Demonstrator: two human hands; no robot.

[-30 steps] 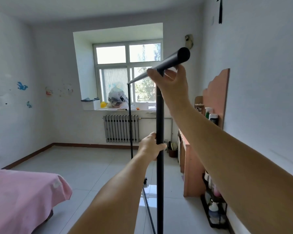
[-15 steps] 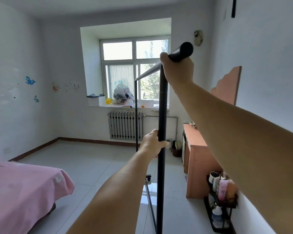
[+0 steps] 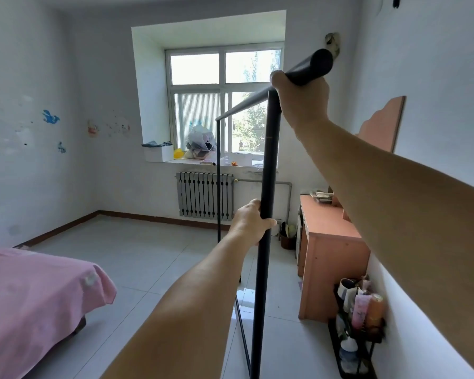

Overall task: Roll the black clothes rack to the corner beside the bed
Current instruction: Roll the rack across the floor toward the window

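The black clothes rack (image 3: 268, 165) stands right in front of me, empty, its top bar running away toward the window. My right hand (image 3: 301, 102) is closed over the near end of the top bar. My left hand (image 3: 251, 221) grips the near upright post about halfway down. The rack's far post and a lower rail near the floor are visible; its wheels are mostly hidden. The bed (image 3: 30, 302), covered in pink, lies at the lower left.
An orange desk (image 3: 329, 258) stands against the right wall, with a low black shelf of bottles (image 3: 359, 329) beside it. A radiator (image 3: 205, 198) sits under the window. White tiled floor (image 3: 137, 258) spreads between bed and rack.
My right hand has shifted from under the top bar to gripping over its near end. The view has moved forward and swung left, so the desk and shelf sit further right.
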